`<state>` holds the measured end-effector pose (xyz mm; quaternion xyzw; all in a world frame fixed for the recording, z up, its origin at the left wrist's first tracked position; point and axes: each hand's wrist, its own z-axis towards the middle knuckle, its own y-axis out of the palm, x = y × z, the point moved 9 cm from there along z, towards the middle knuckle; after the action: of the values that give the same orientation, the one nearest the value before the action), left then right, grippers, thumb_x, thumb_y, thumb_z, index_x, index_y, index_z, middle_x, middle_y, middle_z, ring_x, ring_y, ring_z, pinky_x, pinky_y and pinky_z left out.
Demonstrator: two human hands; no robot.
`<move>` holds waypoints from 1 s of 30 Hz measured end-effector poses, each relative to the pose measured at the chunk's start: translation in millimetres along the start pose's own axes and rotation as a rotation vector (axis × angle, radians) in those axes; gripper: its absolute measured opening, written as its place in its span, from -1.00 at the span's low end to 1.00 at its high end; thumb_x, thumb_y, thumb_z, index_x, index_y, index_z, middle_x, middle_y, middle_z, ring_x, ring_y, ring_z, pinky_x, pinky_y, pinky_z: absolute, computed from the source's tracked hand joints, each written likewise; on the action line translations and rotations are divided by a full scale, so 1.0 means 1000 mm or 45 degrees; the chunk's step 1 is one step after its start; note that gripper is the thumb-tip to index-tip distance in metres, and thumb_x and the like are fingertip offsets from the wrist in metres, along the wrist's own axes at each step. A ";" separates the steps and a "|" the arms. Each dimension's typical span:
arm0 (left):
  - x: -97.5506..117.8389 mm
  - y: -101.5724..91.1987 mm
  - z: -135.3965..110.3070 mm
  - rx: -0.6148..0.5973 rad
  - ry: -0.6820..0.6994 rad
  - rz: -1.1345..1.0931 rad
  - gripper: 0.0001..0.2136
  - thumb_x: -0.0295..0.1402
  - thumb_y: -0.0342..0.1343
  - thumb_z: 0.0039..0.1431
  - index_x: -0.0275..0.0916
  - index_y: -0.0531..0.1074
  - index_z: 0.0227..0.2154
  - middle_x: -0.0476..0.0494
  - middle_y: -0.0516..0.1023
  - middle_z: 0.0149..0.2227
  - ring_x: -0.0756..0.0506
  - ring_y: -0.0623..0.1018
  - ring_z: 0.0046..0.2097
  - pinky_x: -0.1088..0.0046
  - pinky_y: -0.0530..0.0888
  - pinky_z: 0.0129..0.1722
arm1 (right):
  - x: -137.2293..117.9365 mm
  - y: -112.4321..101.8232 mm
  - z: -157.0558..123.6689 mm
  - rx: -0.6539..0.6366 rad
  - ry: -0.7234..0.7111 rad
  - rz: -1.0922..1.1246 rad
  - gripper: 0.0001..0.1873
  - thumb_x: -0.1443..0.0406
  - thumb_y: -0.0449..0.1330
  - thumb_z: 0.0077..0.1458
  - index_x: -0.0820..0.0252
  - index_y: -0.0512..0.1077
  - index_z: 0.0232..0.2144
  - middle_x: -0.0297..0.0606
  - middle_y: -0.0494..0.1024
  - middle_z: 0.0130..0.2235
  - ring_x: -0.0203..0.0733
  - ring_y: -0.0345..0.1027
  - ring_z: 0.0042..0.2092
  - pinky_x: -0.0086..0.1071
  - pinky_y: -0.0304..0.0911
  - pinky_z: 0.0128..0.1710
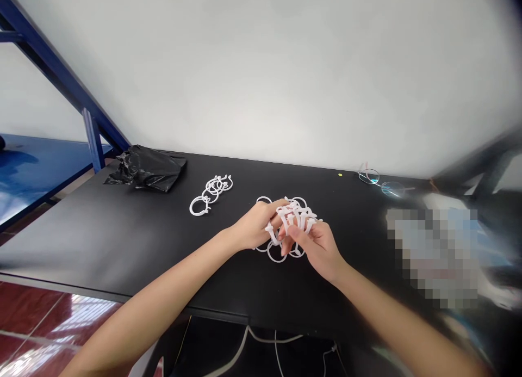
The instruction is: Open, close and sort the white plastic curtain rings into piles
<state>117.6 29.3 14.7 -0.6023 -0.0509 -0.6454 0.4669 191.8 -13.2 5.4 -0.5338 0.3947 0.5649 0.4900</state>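
Observation:
A cluster of white plastic curtain rings (277, 253) lies on the black table, with more rings bunched up between my two hands. My right hand (322, 249) is closed round several of these rings, its thumb pressed over them from the near side. From the left, my left hand (258, 224) reaches in with its fingers curled among the same rings; its fingertips are partly hidden behind them. Farther left, a small separate group of white rings (199, 206) rests on the tabletop, apart from both hands.
A crumpled black plastic bag (150, 169) lies at the table's back left. Eyeglasses (369, 175) sit at the back right, near a blurred, pixelated package (436, 257). A white wall (261, 83) rises behind the black table (101, 230). Cables (236, 355) hang below its front edge.

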 end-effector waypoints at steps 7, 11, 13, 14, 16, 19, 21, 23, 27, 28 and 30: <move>-0.008 -0.003 -0.001 0.101 -0.146 0.104 -0.70 -0.56 0.00 0.01 -0.25 0.41 -0.17 0.07 0.48 -0.51 0.04 0.43 -0.49 0.57 0.32 -0.44 | 0.011 0.004 0.003 0.037 0.133 0.022 -0.81 0.22 0.35 0.00 0.23 0.50 -0.47 -0.30 0.53 -0.51 -0.23 0.47 -0.47 -0.43 0.38 -0.51; -0.011 -0.014 0.000 0.185 -0.234 0.136 -0.66 -0.62 -0.02 -0.03 -0.25 0.36 -0.16 0.16 0.39 -0.60 0.07 0.33 -0.55 0.59 0.27 -0.47 | 0.011 0.001 0.006 0.066 0.170 0.135 -0.76 0.17 0.30 0.07 0.25 0.45 -0.34 -0.27 0.53 -0.39 -0.25 0.49 -0.46 -0.47 0.36 -0.59; -0.011 -0.019 0.000 0.230 -0.244 0.128 -0.73 -0.58 0.01 0.01 -0.24 0.32 -0.19 0.17 0.37 -0.60 0.09 0.30 -0.57 0.60 0.24 -0.49 | 0.013 0.000 0.007 0.080 0.200 0.199 -0.72 0.15 0.30 0.06 0.24 0.42 -0.30 -0.32 0.48 -0.39 -0.28 0.48 -0.47 -0.48 0.37 -0.60; -0.011 -0.020 -0.001 0.248 -0.237 0.111 -0.79 -0.54 0.02 0.05 -0.23 0.29 -0.22 0.17 0.37 -0.59 0.09 0.30 -0.57 0.60 0.24 -0.50 | 0.014 0.000 0.007 0.074 0.220 0.218 -0.71 0.13 0.30 0.06 0.23 0.41 -0.30 -0.35 0.45 -0.43 -0.30 0.45 -0.49 -0.49 0.37 -0.61; -0.012 -0.022 -0.001 0.281 -0.223 0.095 -0.90 -0.46 0.03 0.12 -0.22 0.23 -0.32 0.17 0.36 -0.59 0.09 0.29 -0.58 0.61 0.23 -0.52 | 0.016 0.000 0.007 0.051 0.256 0.223 -0.69 0.09 0.26 0.10 0.25 0.41 -0.32 -0.40 0.40 -0.51 -0.36 0.36 -0.54 -0.51 0.35 -0.63; -0.010 -0.028 -0.003 0.339 -0.170 0.296 -0.79 -0.38 0.07 0.13 -0.21 0.12 -0.50 0.16 0.22 -0.64 0.10 0.22 -0.60 0.60 0.14 -0.56 | 0.016 -0.002 0.007 0.040 0.271 0.201 -0.63 0.03 0.18 0.16 0.24 0.37 -0.41 -0.44 0.34 -0.60 -0.41 0.25 -0.60 -0.51 0.32 -0.62; -0.003 -0.026 -0.003 0.298 -0.064 0.547 -0.71 -0.35 0.04 0.18 -0.22 0.07 -0.58 0.14 0.13 -0.65 0.09 0.15 -0.60 0.56 0.07 -0.57 | 0.015 -0.003 0.008 0.035 0.259 0.200 -0.60 0.01 0.15 0.18 0.22 0.33 -0.47 -0.42 0.34 -0.58 -0.39 0.27 -0.57 -0.51 0.30 -0.61; 0.003 -0.018 -0.001 0.170 0.072 0.760 -0.68 -0.33 -0.07 0.27 -0.22 0.08 -0.60 0.10 0.12 -0.65 0.08 0.11 -0.62 0.51 0.02 -0.57 | 0.014 -0.001 0.009 0.003 0.255 0.203 -0.57 0.00 0.13 0.19 0.22 0.30 -0.52 -0.40 0.34 -0.56 -0.37 0.29 -0.53 -0.51 0.25 -0.61; 0.004 -0.012 0.000 0.086 0.162 0.826 -0.62 -0.30 -0.26 0.38 -0.23 0.13 -0.59 0.07 0.14 -0.65 0.07 0.11 -0.63 0.48 0.04 -0.58 | 0.008 0.000 0.009 -0.013 0.184 0.223 -0.55 0.03 0.11 0.23 0.20 0.25 -0.56 -0.44 0.26 -0.58 -0.41 0.21 -0.56 -0.48 0.23 -0.55; 0.003 -0.014 0.001 0.102 0.151 0.773 -0.60 -0.29 -0.28 0.40 -0.23 0.12 -0.60 0.07 0.14 -0.65 0.07 0.12 -0.63 0.49 0.06 -0.57 | 0.007 0.000 0.009 -0.011 0.154 0.233 -0.56 0.05 0.10 0.24 0.20 0.24 -0.56 -0.45 0.25 -0.58 -0.40 0.21 -0.55 -0.47 0.25 -0.52; 0.000 -0.014 0.001 0.098 0.126 0.655 -0.58 -0.28 -0.29 0.41 -0.23 0.10 -0.61 0.06 0.14 -0.64 0.06 0.15 -0.61 0.50 0.11 -0.55 | 0.006 0.000 0.008 -0.019 0.121 0.250 -0.58 0.07 0.09 0.26 0.19 0.25 -0.55 -0.44 0.26 -0.57 -0.38 0.24 -0.53 -0.45 0.28 -0.47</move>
<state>109.3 37.4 22.1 -0.5451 0.1025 -0.5317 0.6401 190.1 -4.7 0.9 -0.5223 0.4636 0.5871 0.4093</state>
